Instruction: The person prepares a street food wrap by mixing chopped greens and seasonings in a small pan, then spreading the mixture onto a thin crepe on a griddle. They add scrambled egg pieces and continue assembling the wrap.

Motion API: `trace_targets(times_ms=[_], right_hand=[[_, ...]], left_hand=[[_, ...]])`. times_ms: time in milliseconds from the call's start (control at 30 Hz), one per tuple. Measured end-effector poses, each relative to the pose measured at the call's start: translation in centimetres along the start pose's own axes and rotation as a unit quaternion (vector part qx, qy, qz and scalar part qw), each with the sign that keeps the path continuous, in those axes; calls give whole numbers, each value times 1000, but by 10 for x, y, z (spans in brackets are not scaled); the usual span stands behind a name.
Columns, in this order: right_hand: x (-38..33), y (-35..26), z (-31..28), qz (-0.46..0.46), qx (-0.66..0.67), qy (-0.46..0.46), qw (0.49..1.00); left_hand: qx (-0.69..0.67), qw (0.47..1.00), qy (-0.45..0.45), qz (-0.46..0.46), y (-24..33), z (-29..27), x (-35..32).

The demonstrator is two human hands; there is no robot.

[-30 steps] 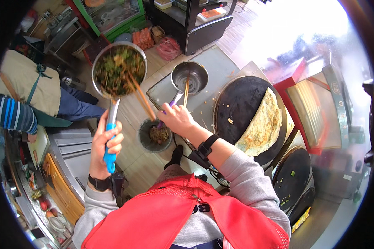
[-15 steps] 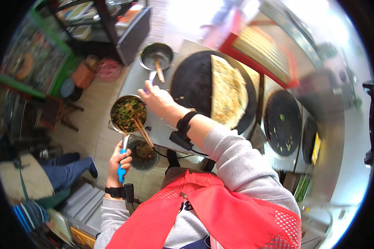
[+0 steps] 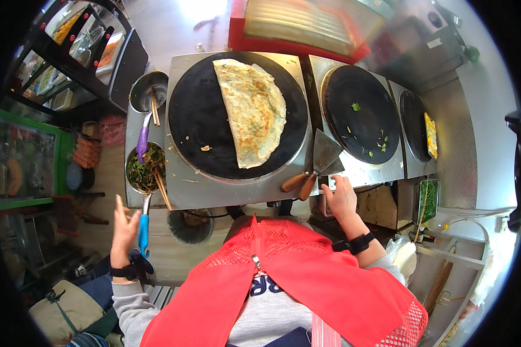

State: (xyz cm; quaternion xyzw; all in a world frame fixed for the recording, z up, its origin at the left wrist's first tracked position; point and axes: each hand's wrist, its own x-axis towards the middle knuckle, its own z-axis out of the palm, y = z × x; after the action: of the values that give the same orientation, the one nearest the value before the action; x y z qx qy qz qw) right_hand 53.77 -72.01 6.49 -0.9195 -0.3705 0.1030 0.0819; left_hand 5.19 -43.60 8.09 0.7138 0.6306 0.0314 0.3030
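My left hand (image 3: 123, 226) is open beside the blue-handled pan (image 3: 143, 234), fingers stretched, not gripping the handle. That pan holds chopped greens (image 3: 143, 170) with wooden chopsticks (image 3: 161, 185) leaning in it. Behind it stands a second pan (image 3: 138, 95) with a purple handle and chopsticks. My right hand (image 3: 341, 199) hovers open and empty at the counter's front edge, just right of two scrapers (image 3: 325, 153) with wooden handles. A folded, browned pancake (image 3: 252, 115) lies on the right half of the large round griddle (image 3: 194, 124).
A second round griddle (image 3: 359, 127) with green scraps stands to the right, then a smaller one (image 3: 414, 130) with a yellow packet (image 3: 430, 136) at its edge. A red-framed case (image 3: 298, 26) is behind. A bucket (image 3: 192, 224) sits below the counter. A person's clothing (image 3: 69, 306) shows lower left.
My left hand has let go of the blue-handled pan, which now rests on the counter. My right hand has moved from the purple handle to the right, near the scrapers. The view has turned.
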Motion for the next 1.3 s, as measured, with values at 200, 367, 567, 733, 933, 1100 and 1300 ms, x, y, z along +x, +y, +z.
trace_targets(times_ms=[200, 367, 567, 733, 933, 1100, 1300], right_hand=[[12, -6, 25, 9, 114, -39, 993], [25, -1, 40, 24, 158, -87, 983], [31, 64, 31, 1, 294, -65, 954], [35, 81, 31, -132, 160, -110, 972], [44, 73, 28, -148, 71, -193, 967], [49, 67, 21, -120, 80, -191, 971], [42, 65, 16, -90, 62, -215, 970]], left_hand=[[-204, 937, 81, 273, 160, 46, -37], [42, 830, -28, 556, 281, 206, -66], [204, 862, 46, 462, 314, 284, -67], [201, 883, 89, 414, 321, 307, -72], [175, 904, 61, 386, 326, 317, -84], [103, 927, 8, 362, 325, 310, -88], [-12, 946, -96, 311, 313, 298, -96]])
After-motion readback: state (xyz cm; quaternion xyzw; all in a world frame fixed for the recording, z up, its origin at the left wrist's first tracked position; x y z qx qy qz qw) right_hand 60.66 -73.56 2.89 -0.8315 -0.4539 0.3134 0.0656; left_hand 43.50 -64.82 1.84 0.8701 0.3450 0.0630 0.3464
